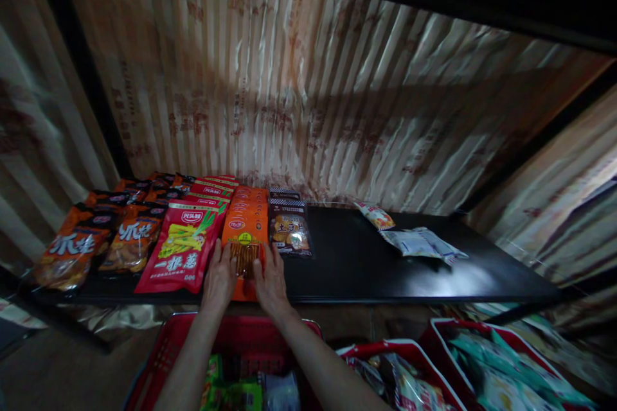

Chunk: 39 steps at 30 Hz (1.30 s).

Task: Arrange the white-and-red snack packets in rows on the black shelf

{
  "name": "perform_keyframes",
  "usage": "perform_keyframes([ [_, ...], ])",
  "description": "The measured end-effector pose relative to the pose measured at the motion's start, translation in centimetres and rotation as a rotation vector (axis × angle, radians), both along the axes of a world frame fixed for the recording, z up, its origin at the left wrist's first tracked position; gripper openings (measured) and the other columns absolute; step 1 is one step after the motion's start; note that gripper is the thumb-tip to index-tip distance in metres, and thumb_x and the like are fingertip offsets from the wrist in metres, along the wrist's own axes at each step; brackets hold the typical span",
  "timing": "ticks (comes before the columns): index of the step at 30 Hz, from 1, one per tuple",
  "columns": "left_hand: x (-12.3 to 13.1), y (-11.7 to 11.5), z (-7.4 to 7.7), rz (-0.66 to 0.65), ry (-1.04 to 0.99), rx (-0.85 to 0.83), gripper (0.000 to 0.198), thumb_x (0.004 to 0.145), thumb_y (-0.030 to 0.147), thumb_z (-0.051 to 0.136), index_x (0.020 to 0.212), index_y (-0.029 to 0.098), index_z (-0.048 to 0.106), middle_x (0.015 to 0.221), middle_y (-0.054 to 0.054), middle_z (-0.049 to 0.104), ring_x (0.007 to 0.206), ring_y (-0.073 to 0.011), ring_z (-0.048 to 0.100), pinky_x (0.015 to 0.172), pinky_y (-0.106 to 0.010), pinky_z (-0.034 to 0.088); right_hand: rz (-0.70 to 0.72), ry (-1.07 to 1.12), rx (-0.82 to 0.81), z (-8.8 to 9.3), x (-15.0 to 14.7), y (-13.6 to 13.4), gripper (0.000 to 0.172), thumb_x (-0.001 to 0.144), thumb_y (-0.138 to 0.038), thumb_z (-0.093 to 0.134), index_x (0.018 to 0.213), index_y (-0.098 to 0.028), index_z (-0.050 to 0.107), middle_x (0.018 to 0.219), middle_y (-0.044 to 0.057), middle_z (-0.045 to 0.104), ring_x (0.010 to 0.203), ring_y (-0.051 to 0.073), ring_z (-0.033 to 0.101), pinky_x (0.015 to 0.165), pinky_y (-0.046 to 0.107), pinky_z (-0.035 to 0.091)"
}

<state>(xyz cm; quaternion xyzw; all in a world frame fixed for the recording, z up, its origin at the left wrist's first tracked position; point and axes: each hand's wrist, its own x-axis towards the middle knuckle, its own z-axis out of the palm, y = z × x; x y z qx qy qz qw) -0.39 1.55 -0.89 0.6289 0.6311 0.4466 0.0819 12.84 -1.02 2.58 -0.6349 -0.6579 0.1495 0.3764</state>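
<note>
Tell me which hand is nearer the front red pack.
Left. The left hand is at the right edge of the front red pack; the right hand is farther off, at the right side of the front orange pack.

The person's two forearms are bare and come in from the near edge. The left arm (187,363) slants far and to the right, the right arm (325,359) far and to the left, so they draw closer toward the wrists. The left hand (220,277) and the right hand (270,280) lie side by side, apart, about level with each other. The backs of both show, fingers extended toward the far side, thumbs on the inner sides, facing each other.
</note>
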Motion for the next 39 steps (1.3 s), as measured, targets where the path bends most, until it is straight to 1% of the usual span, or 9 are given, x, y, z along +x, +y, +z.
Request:
perform_keyframes([
  [6,0.3,-0.6,1.0,0.010,0.004,-0.007,0.042,0.087,0.023,0.039,0.125,0.009,0.051,0.141,-0.020,0.041,0.131,-0.0297,0.038,0.104,-0.046,0.038,0.025,0.024,0.075,0.6,2.1,-1.6,0.052,0.091,-0.039,0.032,0.132,-0.009,0.045,0.143,0.019,0.037,0.135,0.026,0.030,0.108,0.046,0.031],
  [12,0.6,-1.2,1.8,0.005,0.008,0.009,0.042,0.087,0.024,0.040,0.124,0.006,0.051,0.140,-0.022,0.041,0.131,-0.0302,0.037,0.105,-0.046,0.036,0.025,0.070,0.123,1.0,4.0,-5.3,0.049,0.091,-0.041,0.035,0.131,-0.014,0.047,0.144,0.015,0.037,0.134,0.024,0.033,0.108,0.045,0.033],
  [17,0.9,-1.9,2.4,0.025,0.003,0.041,0.040,0.084,0.020,0.042,0.121,0.009,0.053,0.138,-0.019,0.045,0.131,-0.0299,0.037,0.106,-0.048,0.036,0.007,0.108,0.073,0.5,5.5,-8.5,0.047,0.091,-0.041,0.037,0.130,-0.018,0.048,0.144,0.012,0.038,0.132,0.023,0.037,0.107,0.044,0.035],
  [21,0.6,-2.6,3.6,0.026,0.007,0.069,0.039,0.084,0.020,0.041,0.116,0.003,0.056,0.135,-0.025,0.046,0.128,-0.0335,0.041,0.103,-0.050,0.038,-0.004,0.126,0.022,0.1,6.3,-10.6,0.049,0.091,-0.043,0.035,0.130,-0.017,0.049,0.143,0.013,0.040,0.131,0.024,0.039,0.105,0.043,0.038],
  [26,0.6,-4.7,5.7,-0.054,0.049,0.095,0.038,0.086,0.017,0.035,0.115,0.010,0.058,0.127,-0.016,0.056,0.120,-0.0245,0.050,0.104,-0.043,0.039,0.015,0.088,0.003,-1.6,7.1,-12.9,0.044,0.090,-0.036,0.038,0.126,-0.016,0.052,0.135,0.014,0.050,0.126,0.023,0.045,0.105,0.043,0.037],
  [30,1.9,-8.3,6.5,-0.187,0.120,0.099,0.036,0.085,0.015,0.036,0.111,0.015,0.061,0.117,-0.009,0.063,0.113,-0.0180,0.055,0.103,-0.035,0.040,0.155,-0.068,-0.250,-4.7,8.2,-14.7,0.036,0.087,-0.026,0.041,0.114,-0.016,0.061,0.125,0.012,0.059,0.117,0.021,0.054,0.100,0.039,0.041],
  [32,2.9,-10.6,6.3,-0.295,0.190,0.102,0.035,0.085,0.015,0.036,0.110,0.014,0.061,0.113,-0.010,0.064,0.110,-0.0185,0.056,0.101,-0.034,0.041,0.231,-0.136,-0.404,-6.2,8.6,-15.7,0.032,0.085,-0.022,0.041,0.106,-0.017,0.065,0.113,0.011,0.067,0.106,0.020,0.062,0.092,0.036,0.047],
  [35,4.4,-14.0,5.3,-0.505,0.341,-0.152,0.037,0.088,0.016,0.033,0.114,0.014,0.059,0.118,-0.011,0.060,0.114,-0.0204,0.052,0.102,-0.035,0.039,0.335,-0.181,-0.539,-7.9,8.9,-17.2,0.025,0.078,-0.020,0.049,0.092,-0.019,0.070,0.091,0.008,0.074,0.085,0.021,0.069,0.075,0.030,0.052],
  [39,6.1,-17.5,1.5,-0.710,0.473,-0.518,0.033,0.089,0.017,0.036,0.112,0.021,0.059,0.116,-0.009,0.060,0.113,-0.0224,0.053,0.098,-0.038,0.042,0.499,-0.221,-0.619,-8.1,9.2,-18.2,0.018,0.070,-0.019,0.058,0.083,-0.021,0.071,0.079,0.004,0.075,0.076,0.020,0.070,0.066,0.025,0.050],
])
